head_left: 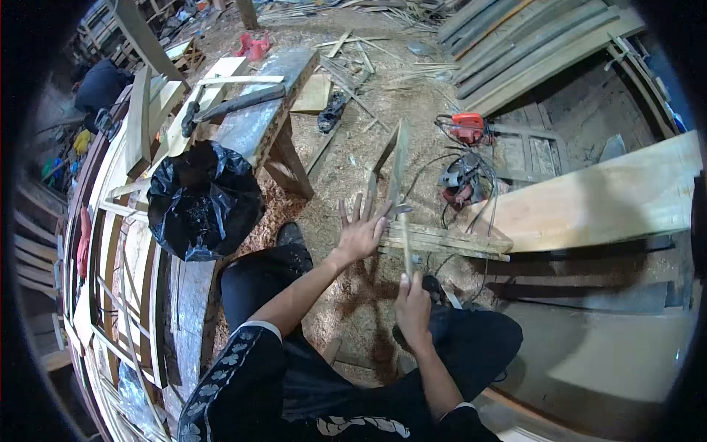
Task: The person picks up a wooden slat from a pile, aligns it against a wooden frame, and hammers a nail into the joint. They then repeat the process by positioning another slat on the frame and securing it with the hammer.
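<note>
My right hand (414, 306) is wrapped around the wooden handle of a hammer (407, 247), whose metal head reaches up beside my left fingertips. My left hand (359, 234) has its fingers spread, lying at the near side of a wooden frame (398, 166); whether the palm presses on the wood is hidden. The frame's narrow pieces form an angle and rise away from me. Just right of the hammer, a stack of narrow wooden boards (456, 241) lies crosswise, its right end by a wide plank.
A black plastic bag (206, 202) stands open at left, beside a worn bench (272, 110). Right of centre are a red power tool (468, 129) and a circular saw (462, 179) with tangled cords. A wide plank (589, 199) extends right. Sawdust and wood strips cover the floor.
</note>
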`<state>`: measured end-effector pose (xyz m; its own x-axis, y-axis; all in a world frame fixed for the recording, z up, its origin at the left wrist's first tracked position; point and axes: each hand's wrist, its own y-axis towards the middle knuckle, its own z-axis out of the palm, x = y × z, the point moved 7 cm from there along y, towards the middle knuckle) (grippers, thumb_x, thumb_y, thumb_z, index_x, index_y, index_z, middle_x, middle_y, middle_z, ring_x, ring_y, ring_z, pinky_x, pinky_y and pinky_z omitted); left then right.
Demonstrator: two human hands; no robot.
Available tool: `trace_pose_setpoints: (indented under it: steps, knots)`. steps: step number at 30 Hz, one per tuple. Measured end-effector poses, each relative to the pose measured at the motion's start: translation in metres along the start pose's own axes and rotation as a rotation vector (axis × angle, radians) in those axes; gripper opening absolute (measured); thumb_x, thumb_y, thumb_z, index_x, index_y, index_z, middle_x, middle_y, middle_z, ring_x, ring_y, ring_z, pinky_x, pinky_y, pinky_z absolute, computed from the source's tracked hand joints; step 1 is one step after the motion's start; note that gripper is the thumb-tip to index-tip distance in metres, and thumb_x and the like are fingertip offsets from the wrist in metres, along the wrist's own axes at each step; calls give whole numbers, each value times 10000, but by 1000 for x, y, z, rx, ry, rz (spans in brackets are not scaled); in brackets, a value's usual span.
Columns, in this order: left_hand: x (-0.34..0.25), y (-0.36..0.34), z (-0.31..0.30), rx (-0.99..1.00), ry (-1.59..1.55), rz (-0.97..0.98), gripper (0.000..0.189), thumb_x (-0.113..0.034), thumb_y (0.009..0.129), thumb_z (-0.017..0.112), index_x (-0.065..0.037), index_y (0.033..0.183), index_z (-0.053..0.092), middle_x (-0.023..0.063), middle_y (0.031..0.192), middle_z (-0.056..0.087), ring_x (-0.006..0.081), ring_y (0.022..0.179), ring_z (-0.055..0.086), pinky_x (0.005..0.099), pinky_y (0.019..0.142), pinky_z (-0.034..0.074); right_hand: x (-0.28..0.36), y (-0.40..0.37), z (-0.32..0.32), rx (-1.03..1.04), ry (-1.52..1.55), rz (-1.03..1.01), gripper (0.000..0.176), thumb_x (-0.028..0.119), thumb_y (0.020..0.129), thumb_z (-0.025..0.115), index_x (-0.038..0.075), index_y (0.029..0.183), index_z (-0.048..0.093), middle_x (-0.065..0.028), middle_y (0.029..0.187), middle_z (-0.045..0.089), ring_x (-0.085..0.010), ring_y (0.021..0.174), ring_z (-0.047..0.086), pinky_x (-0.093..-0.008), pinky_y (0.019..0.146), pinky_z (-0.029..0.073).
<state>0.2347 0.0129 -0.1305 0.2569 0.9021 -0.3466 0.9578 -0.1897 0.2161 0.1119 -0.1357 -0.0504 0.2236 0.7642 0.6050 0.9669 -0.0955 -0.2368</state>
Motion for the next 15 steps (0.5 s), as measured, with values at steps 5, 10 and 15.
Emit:
trace_pose_setpoints:
  steps: [5, 10, 15]
  knots:
    - [-1, -1, -2, 151, -107, -42, 494, -352, 1065, 290, -287, 1554, 324, 205, 1594, 281, 372, 1509, 159, 648, 1132, -145, 0, -4, -12, -119, 99, -5, 346, 331, 1053, 419, -10, 1042, 479, -302, 721, 612, -523, 700, 600, -612, 616, 433]
    - [3, 0, 3, 115, -88, -41, 504, -377, 1066, 262, -313, 1565, 283, 166, 1641, 173, 382, 1509, 147, 650, 1147, -114, -7, -3, -2, -66, 3, -41, 360, 343, 1055, 410, -11, 1045, 474, -302, 713, 606, -533, 701, 590, -594, 609, 446]
    - [-1, -4, 1, 133, -130, -40, 501, -379, 1065, 261, -312, 1561, 295, 171, 1638, 179, 378, 1513, 129, 653, 1144, -117, -17, -5, 11, 35, -102, 1, 354, 316, 1050, 430, -32, 1077, 486, -307, 714, 612, -522, 702, 611, -585, 600, 452]
